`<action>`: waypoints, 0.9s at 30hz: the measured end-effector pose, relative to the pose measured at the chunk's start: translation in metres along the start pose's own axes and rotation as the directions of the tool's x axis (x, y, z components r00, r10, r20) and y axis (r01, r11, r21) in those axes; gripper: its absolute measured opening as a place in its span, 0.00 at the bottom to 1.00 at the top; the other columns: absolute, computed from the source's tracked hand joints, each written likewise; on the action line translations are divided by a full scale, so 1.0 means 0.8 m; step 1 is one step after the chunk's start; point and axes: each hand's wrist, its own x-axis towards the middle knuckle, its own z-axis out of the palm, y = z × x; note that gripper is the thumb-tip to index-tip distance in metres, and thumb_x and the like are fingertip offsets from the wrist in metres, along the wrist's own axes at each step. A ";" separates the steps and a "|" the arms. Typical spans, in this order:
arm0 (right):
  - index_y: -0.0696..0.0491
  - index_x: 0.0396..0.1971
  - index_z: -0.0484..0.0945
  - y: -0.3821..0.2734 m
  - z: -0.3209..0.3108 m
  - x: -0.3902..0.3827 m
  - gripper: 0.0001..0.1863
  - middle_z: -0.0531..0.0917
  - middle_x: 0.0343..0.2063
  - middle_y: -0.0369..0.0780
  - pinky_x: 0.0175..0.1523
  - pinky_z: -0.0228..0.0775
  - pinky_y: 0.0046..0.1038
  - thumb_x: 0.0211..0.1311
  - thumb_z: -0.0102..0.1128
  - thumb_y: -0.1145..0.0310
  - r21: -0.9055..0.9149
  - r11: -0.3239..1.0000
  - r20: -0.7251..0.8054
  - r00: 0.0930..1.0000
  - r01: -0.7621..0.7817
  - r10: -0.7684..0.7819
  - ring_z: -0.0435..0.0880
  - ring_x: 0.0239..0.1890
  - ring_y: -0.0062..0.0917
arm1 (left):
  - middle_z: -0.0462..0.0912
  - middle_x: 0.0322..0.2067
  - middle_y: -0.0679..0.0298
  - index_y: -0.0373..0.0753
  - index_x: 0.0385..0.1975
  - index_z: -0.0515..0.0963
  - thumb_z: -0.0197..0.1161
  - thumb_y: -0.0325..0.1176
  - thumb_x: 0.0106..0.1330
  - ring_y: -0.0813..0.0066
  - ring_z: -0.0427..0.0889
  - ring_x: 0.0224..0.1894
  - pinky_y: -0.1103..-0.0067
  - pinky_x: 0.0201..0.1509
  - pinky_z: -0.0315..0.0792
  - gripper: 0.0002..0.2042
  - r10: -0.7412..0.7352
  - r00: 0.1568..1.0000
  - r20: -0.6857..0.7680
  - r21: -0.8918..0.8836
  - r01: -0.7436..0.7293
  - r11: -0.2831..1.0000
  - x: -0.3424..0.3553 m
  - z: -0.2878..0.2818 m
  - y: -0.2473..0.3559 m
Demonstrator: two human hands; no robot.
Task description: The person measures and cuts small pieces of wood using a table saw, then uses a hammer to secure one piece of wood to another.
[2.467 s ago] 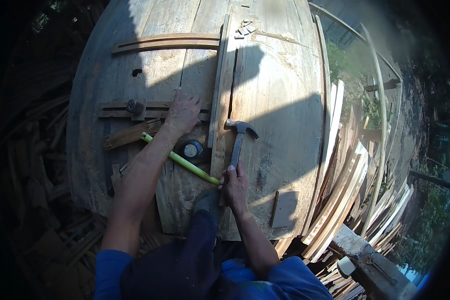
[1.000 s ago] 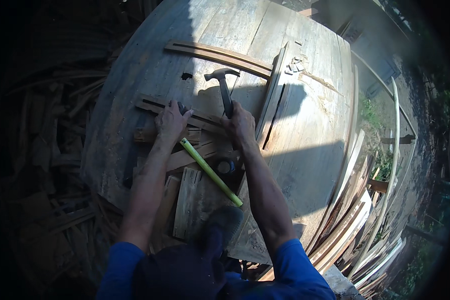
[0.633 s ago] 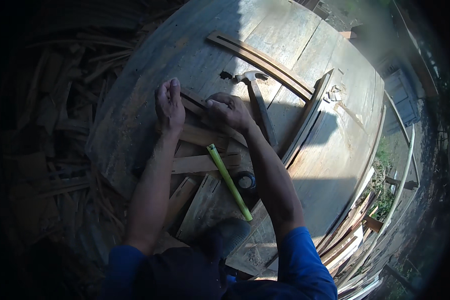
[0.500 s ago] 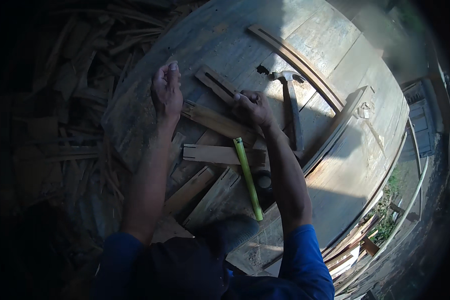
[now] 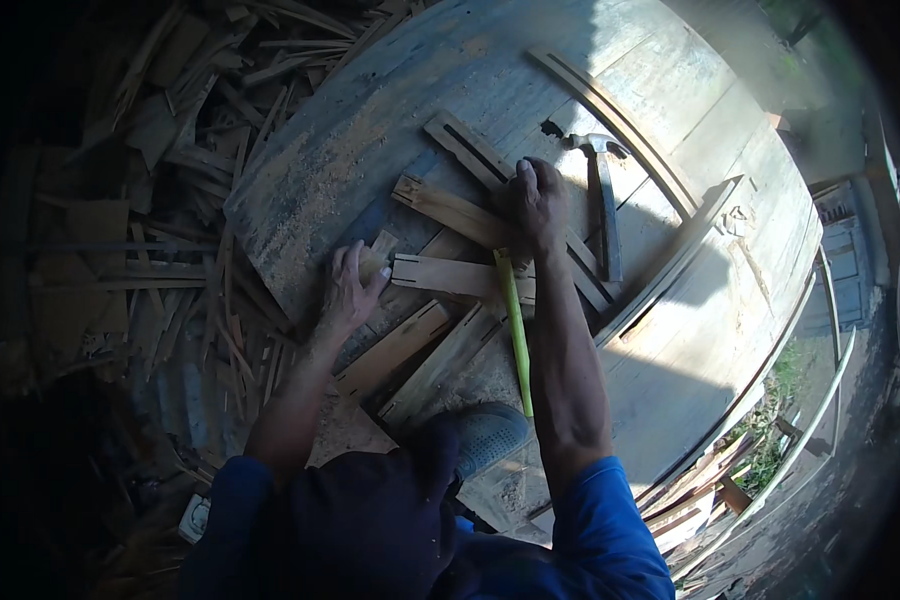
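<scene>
My left hand (image 5: 348,290) is down at the left side of a pile of cut boards, its fingers and thumb curled around the end of a short wooden piece (image 5: 384,243). Higher up, my right hand (image 5: 540,205) is closed over the middle of a slotted wooden strip (image 5: 458,143); whatever its fingers hold is hidden. Between the hands lie a brown board (image 5: 445,208) and a paler board (image 5: 435,273) with dark slots in its end. A yellow-green stick-like length (image 5: 516,335) crosses the paler board by my right forearm.
A claw hammer (image 5: 604,200) lies right of my right hand, and a long grooved strip (image 5: 620,130) beyond it. More boards (image 5: 395,345) lie near my shoe (image 5: 490,438). Scrap wood (image 5: 190,150) heaps at the left. Sawdust dusts the wooden platform (image 5: 310,190).
My left hand has come down from its raised position onto the short wooden piece. My right hand stays over the slotted strip. The whole view has shifted slightly.
</scene>
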 end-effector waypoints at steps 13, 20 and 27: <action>0.49 0.59 0.75 0.000 -0.086 -0.339 0.23 0.77 0.46 0.42 0.51 0.70 0.35 0.62 0.55 0.73 -0.750 0.655 0.201 0.975 0.092 0.093 0.78 0.48 0.34 | 0.68 0.65 0.36 0.33 0.73 0.55 0.66 0.29 0.64 0.39 0.69 0.66 0.59 0.72 0.63 0.38 0.288 0.942 0.173 -0.289 -0.231 0.929 0.020 -0.112 0.101; 0.53 0.60 0.74 0.006 -0.092 -0.254 0.26 0.79 0.51 0.47 0.54 0.76 0.41 0.59 0.54 0.79 -0.384 0.874 0.177 0.952 0.299 -0.248 0.79 0.53 0.44 | 0.75 0.53 0.57 0.39 0.65 0.57 0.66 0.26 0.66 0.70 0.76 0.55 0.69 0.63 0.70 0.30 0.447 0.829 0.335 -0.902 0.146 0.407 0.007 -0.135 0.241; 0.52 0.68 0.68 -0.092 -0.204 -0.312 0.34 0.75 0.60 0.50 0.63 0.71 0.39 0.62 0.67 0.64 0.340 0.940 0.056 0.997 0.038 -0.061 0.76 0.61 0.46 | 0.75 0.47 0.56 0.40 0.55 0.58 0.68 0.28 0.64 0.75 0.78 0.47 0.75 0.48 0.78 0.26 0.431 0.785 0.444 -0.887 0.317 0.335 -0.038 -0.071 0.273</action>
